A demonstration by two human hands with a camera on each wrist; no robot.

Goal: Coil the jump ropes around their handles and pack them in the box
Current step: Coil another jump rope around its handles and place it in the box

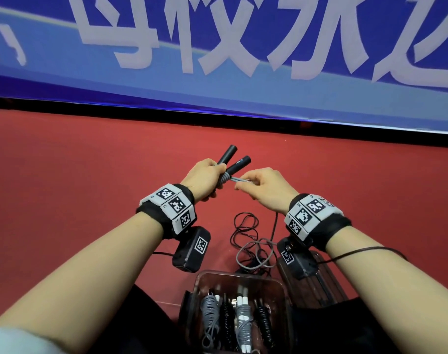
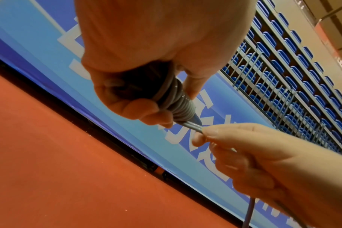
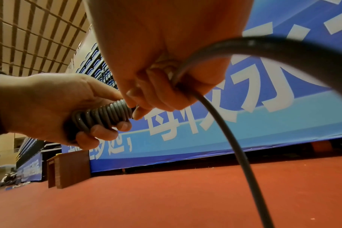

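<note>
Box (image 1: 281, 282) of coiled ropes (image 1: 243, 320); left hand (image 1: 205, 178) fingers clamped on black handles (image 1: 237, 163), right hand (image 1: 269, 190) pinching grey rope (image 1: 239, 180).

Two black handles (image 1: 234, 159) held together, one grey rope (image 1: 224, 178) coiled around them; four coiled ropes (image 1: 239, 320) in one box (image 1: 285, 284); two hands.

head: above, facing down-forward | wrists: close, looking up from beneath | shared: both hands (image 1: 239, 186), banner (image 1: 217, 47)
</note>
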